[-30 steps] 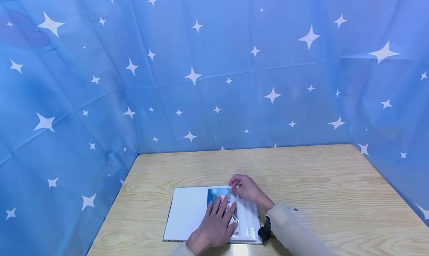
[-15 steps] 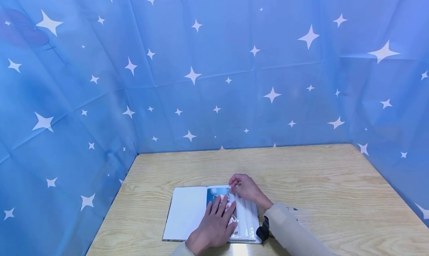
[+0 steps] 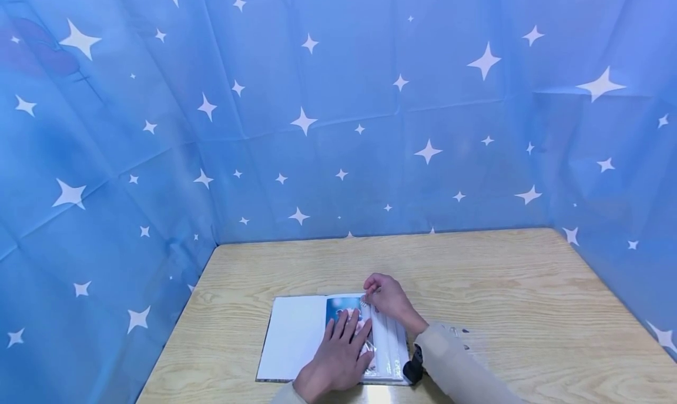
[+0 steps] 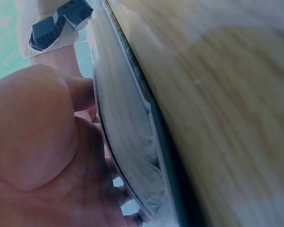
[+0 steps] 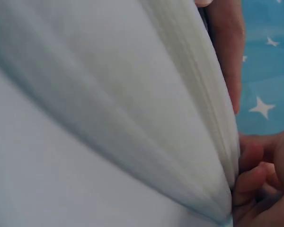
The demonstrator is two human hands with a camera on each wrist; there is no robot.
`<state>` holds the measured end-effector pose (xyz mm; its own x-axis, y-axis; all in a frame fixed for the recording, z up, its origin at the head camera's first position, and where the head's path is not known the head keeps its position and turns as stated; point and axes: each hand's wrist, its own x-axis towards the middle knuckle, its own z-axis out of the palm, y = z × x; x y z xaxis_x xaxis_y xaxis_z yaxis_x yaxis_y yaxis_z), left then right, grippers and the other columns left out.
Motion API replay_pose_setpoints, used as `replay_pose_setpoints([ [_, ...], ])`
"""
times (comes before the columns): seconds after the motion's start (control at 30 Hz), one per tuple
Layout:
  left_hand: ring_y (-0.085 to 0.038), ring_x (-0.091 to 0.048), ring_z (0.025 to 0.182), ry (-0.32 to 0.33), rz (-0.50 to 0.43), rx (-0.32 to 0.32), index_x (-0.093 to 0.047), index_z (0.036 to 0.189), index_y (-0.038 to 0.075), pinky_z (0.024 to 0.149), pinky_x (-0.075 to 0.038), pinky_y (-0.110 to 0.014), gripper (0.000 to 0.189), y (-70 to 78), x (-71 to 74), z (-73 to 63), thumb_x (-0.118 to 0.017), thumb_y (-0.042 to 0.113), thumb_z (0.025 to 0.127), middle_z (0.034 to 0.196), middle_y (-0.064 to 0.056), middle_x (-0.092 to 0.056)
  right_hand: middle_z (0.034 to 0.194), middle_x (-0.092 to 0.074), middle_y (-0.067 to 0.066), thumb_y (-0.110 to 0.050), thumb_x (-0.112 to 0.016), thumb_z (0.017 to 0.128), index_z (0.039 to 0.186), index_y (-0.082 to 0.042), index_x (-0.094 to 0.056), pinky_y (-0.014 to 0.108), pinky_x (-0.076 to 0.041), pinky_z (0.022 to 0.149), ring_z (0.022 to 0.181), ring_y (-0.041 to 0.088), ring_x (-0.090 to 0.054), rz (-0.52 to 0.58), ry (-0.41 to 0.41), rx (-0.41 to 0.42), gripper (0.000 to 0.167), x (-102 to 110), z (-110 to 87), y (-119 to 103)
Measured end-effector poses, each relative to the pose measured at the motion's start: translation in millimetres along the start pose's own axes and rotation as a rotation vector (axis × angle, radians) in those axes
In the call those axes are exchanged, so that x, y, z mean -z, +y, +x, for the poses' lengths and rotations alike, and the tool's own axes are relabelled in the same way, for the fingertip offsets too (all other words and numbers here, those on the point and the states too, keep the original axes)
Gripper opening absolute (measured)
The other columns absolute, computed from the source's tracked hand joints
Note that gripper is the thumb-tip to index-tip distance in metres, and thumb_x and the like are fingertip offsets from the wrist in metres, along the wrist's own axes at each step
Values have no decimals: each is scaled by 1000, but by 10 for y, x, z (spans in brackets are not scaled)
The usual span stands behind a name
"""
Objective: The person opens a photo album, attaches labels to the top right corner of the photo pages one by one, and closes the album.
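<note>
A photo album [image 3: 297,336] lies spread on the table, its white inside cover at the left. My left hand [image 3: 338,352] rests flat on a photo [image 3: 344,303] with blue at its top, fingers spread, hiding much of the picture. At the photo's upper right corner, my right hand [image 3: 390,299] pinches the edge of a clear sleeve page. The right wrist view shows its fingers curled at the edge of bowed pale pages [image 5: 132,80]. Seen from the left wrist, the stack of pages [image 4: 123,109] bulges beside my palm; the left fingertips are partly hidden.
A wooden table [image 3: 254,269] carries the album near its front edge. Beside my right sleeve lies something clear with small dark marks [image 3: 465,331], partly covered by the sleeve. A blue curtain [image 3: 338,110] with white stars hangs behind and at the sides.
My right hand has shifted very slightly to the right at the photo's top corner. More of the clear thing by the right sleeve shows. The left hand has stayed in place.
</note>
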<state>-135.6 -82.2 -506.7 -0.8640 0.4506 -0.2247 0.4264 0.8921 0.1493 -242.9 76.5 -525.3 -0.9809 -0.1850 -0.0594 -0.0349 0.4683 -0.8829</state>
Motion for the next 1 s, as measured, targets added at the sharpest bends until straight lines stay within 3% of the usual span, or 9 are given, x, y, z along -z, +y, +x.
replay_pose_setpoints([
  [0.23,-32,-11,153,5,3,-8,-25,158,25,119,-18,-57,60,3,9,-11,-30,51,104,166,-7,-15,79,-59,3,-1,-69,89,94,-5,-63,28,-46,52,56,16,-55,-14,10,19,9,12,-6,-12],
  [0.53,-34,-11,152,57,2,-30,-26,158,24,119,-18,-59,61,-61,-136,40,-28,52,104,166,-10,-17,82,-59,4,2,-61,92,97,-4,-63,27,-46,51,57,15,-55,-2,-23,37,9,70,-45,-29],
  [0.77,-33,-10,153,34,-25,-27,-24,159,24,119,-17,-59,61,-45,-98,13,-25,53,105,166,-9,-16,94,-61,7,2,-60,93,106,-2,-64,30,-54,60,73,17,-61,18,-96,77,15,279,-170,-41],
  [1.0,-34,-10,152,44,-21,-19,-26,158,24,119,-17,-59,61,-46,-122,43,-29,52,104,166,-9,-16,93,-63,0,-3,-68,90,106,-7,-66,28,-51,67,81,15,-59,-93,-76,100,16,552,-268,1],
])
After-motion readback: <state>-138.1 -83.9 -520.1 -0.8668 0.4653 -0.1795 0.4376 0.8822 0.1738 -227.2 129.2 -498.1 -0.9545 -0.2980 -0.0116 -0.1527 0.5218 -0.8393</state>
